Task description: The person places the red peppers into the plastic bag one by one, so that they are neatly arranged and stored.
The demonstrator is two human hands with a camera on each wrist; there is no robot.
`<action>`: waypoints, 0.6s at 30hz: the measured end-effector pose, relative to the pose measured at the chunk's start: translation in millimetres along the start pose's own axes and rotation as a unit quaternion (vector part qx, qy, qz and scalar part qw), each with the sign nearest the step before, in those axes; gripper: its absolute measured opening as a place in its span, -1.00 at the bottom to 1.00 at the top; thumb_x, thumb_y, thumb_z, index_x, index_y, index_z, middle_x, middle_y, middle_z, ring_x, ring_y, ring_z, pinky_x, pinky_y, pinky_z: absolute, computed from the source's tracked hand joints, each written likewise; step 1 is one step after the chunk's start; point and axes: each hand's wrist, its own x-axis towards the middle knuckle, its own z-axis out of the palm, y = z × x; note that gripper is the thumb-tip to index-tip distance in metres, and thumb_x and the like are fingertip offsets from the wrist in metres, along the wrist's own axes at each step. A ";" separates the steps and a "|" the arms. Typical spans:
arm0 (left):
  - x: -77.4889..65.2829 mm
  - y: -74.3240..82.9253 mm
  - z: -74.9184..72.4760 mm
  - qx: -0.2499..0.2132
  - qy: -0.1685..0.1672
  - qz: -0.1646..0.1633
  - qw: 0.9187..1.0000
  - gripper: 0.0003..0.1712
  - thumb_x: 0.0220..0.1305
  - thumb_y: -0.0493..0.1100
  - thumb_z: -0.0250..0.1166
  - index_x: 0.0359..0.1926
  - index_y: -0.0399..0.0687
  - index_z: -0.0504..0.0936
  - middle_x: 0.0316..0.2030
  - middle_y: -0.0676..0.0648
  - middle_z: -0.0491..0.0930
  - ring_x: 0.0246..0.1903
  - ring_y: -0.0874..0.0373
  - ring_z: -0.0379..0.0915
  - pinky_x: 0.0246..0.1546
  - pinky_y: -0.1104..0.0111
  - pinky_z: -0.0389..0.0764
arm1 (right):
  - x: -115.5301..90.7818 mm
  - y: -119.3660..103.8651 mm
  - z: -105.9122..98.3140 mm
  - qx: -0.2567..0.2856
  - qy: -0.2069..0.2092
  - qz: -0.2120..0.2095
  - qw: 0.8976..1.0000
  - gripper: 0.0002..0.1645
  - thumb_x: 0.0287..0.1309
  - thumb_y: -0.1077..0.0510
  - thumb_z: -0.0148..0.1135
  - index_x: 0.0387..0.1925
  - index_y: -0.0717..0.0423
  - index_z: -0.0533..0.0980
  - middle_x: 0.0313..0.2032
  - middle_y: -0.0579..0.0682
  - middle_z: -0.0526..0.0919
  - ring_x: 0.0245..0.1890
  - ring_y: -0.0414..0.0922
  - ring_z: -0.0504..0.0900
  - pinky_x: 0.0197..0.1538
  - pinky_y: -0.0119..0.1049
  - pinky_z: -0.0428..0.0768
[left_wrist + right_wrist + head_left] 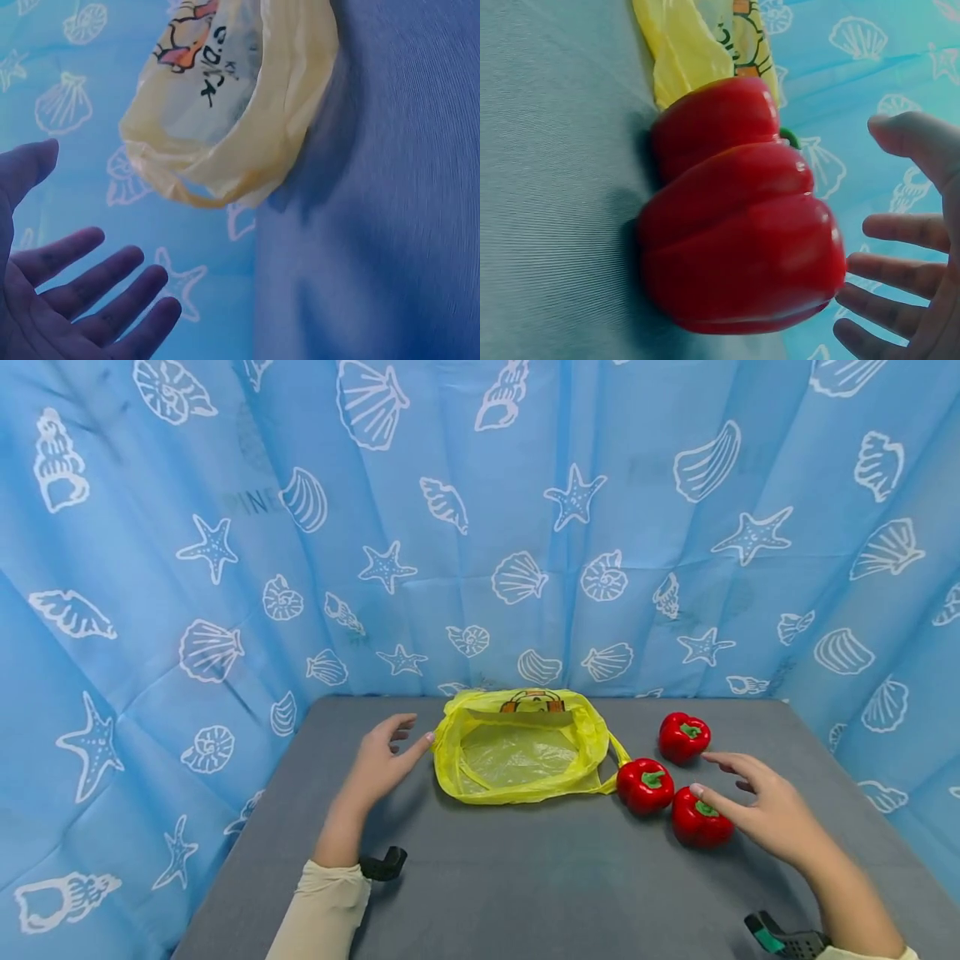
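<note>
A yellow plastic bag (408,795) lies with its mouth spread wide toward me, printed with a cartoon figure inside its back wall. Left of it my left hand (380,762) hovers with fingers spread, thumb near the bag's rim; in the left wrist view the palm holds nothing. Three red bell peppers with green stems sit right of the bag: one at the back (683,737), one beside the bag's handle (643,786), one in front (701,820). My right hand (767,806), fingers apart, is over the front pepper's right side, its thumb overlapping that pepper in the head view.
The grey table (525,893) reaches back to a blue curtain (465,568) with white shells and starfish, which also hangs along both sides. A black band (384,864) is on the left wrist, another (786,937) on the right.
</note>
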 end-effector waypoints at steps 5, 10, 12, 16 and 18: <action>8.7 -3.6 15.0 -0.018 0.000 -0.021 1.000 -0.22 0.50 0.29 0.28 0.51 -0.05 0.44 0.44 -0.23 0.48 0.40 -0.24 0.46 0.34 -0.15 0.54 | -3.6 8.5 5.2 0.016 0.001 -0.012 1.000 -0.15 0.32 -0.13 0.46 0.44 0.25 0.39 0.34 0.38 0.47 0.25 0.37 0.46 0.15 0.37 0.63; 15.5 2.1 26.2 -0.059 0.014 -0.044 0.997 -0.21 0.52 0.33 0.22 0.52 -0.03 0.42 0.47 -0.23 0.44 0.42 -0.29 0.42 0.36 -0.20 0.50 | -6.8 14.4 7.1 0.030 -0.014 0.009 0.999 -0.02 0.28 -0.17 0.48 0.50 0.24 0.31 0.39 0.42 0.39 0.28 0.40 0.43 0.16 0.34 0.65; 16.9 3.6 29.9 -0.079 0.018 -0.056 0.995 -0.22 0.53 0.34 0.20 0.53 -0.01 0.41 0.48 -0.23 0.43 0.43 -0.29 0.40 0.36 -0.21 0.49 | -8.4 15.9 9.0 0.038 -0.028 0.025 0.999 0.03 0.28 -0.20 0.48 0.53 0.25 0.26 0.41 0.44 0.35 0.31 0.43 0.41 0.20 0.38 0.61; 16.3 0.8 37.7 -0.106 0.018 -0.085 0.991 -0.25 0.56 0.32 0.17 0.53 0.02 0.41 0.46 -0.23 0.43 0.43 -0.28 0.40 0.34 -0.18 0.52 | -12.0 18.0 12.9 0.057 -0.050 0.042 0.996 0.10 0.25 -0.21 0.49 0.56 0.26 0.22 0.43 0.48 0.32 0.32 0.48 0.39 0.19 0.41 0.60; 15.4 -2.6 42.0 -0.117 0.017 -0.096 0.988 -0.27 0.57 0.31 0.17 0.53 0.04 0.41 0.46 -0.21 0.44 0.42 -0.26 0.42 0.33 -0.16 0.54 | -13.8 18.6 13.5 0.063 -0.052 0.042 0.996 0.11 0.22 -0.19 0.52 0.56 0.26 0.22 0.42 0.48 0.33 0.31 0.49 0.41 0.14 0.38 0.64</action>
